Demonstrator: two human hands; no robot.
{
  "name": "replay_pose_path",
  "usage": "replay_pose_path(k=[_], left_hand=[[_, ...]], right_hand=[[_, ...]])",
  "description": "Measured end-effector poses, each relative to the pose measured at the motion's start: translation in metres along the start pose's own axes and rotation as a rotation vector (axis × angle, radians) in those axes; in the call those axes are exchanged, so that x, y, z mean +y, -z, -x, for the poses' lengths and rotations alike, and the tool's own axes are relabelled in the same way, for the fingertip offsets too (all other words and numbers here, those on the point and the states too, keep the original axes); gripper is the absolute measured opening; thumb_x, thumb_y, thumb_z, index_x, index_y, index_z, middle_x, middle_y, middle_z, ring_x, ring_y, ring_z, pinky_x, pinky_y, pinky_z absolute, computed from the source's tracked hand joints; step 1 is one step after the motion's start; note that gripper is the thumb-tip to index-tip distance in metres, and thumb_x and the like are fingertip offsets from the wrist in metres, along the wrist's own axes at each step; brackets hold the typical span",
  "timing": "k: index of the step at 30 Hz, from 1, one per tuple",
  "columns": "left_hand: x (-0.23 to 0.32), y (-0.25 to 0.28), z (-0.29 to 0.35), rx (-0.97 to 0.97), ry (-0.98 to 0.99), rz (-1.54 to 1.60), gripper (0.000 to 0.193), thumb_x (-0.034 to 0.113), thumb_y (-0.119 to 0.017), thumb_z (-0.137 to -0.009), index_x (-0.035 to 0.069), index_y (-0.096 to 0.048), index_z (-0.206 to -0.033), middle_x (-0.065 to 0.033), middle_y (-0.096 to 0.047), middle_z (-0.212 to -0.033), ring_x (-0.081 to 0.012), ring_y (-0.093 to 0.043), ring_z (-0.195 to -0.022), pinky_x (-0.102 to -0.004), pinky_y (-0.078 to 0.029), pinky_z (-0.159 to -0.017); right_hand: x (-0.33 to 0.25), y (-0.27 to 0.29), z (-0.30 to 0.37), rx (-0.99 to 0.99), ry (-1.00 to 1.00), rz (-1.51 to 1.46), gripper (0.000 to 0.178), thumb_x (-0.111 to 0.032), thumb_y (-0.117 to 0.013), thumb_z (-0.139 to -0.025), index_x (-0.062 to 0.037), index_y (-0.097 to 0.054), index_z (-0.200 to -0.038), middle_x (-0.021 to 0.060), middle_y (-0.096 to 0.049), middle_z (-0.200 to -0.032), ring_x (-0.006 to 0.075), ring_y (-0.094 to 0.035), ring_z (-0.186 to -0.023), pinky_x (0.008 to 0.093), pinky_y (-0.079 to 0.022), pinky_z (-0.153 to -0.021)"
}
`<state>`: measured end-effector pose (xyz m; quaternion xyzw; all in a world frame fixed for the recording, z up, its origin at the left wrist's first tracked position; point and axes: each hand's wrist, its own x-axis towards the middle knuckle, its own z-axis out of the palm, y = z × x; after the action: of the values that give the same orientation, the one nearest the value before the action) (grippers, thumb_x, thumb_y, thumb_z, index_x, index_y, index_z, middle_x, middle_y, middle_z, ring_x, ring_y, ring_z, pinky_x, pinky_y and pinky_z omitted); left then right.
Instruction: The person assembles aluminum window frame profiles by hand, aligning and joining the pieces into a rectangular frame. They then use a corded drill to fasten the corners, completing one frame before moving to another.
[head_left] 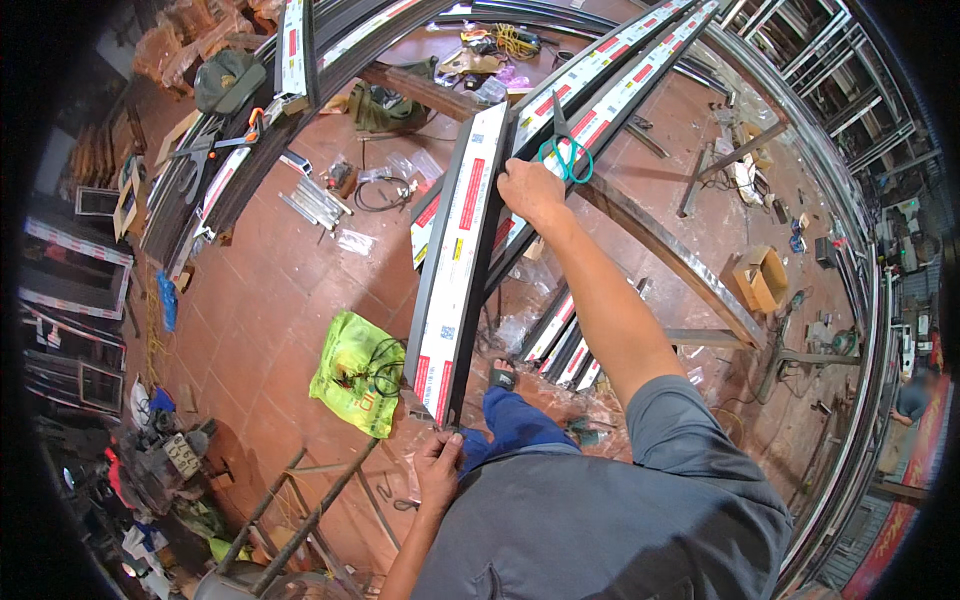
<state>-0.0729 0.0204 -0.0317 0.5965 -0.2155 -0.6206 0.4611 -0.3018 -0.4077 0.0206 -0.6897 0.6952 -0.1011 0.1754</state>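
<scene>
Profile bar, long, black, faced with white-and-red film, points away from us, its far end leaning right. Our left hand pinches its nearer tip; our right hand curls at its right edge near the far end, fingertips hidden, so we cannot tell their grip. Teal-handled steel scissors sit just beyond.
</scene>
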Motion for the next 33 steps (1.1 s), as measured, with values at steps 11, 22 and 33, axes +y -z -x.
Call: replay_pose_path(k=[11, 22, 33], left_hand=[[0.03, -0.034, -0.036, 0.032, -0.075, -0.125, 0.021, 0.018, -0.072, -0.101, -0.001, -0.072, -0.092, -0.0052, -0.068, -0.077, -0.0122, -0.065, -0.068, -0.0274, -0.051, -0.063], [0.041, -0.046, -0.032, 0.144, -0.001, -0.13, 0.021, 0.016, -0.075, -0.098, -0.004, -0.072, -0.091, -0.0082, -0.068, -0.072, -0.0157, -0.065, -0.059, -0.0284, -0.051, -0.057], [0.028, -0.039, -0.045, 0.082, 0.036, -0.087, 0.014, 0.006, -0.071, -0.098, -0.006, -0.065, -0.096, -0.0116, -0.068, -0.083, -0.0196, -0.067, -0.073, -0.0361, -0.059, -0.069]], right_hand=[[0.061, 0.015, 0.003, 0.389, -0.074, 0.062, 0.042, -0.041, -0.074, -0.093, -0.0091, -0.067, -0.118, 0.0239, -0.06, -0.121, 0.044, -0.068, -0.103, 0.0555, -0.052, -0.093], [0.065, 0.009, 0.01, 0.36, -0.083, -0.026, 0.04, -0.036, -0.075, -0.094, -0.0085, -0.063, -0.12, 0.0215, -0.056, -0.122, 0.0431, -0.067, -0.109, 0.0586, -0.048, -0.096], [0.085, 0.013, 0.037, 0.247, -0.215, -0.555, 0.067, -0.03, -0.083, -0.083, 0.0036, -0.055, -0.133, 0.0215, -0.072, -0.101, 0.0361, -0.073, -0.091, 0.0454, -0.059, -0.076]])
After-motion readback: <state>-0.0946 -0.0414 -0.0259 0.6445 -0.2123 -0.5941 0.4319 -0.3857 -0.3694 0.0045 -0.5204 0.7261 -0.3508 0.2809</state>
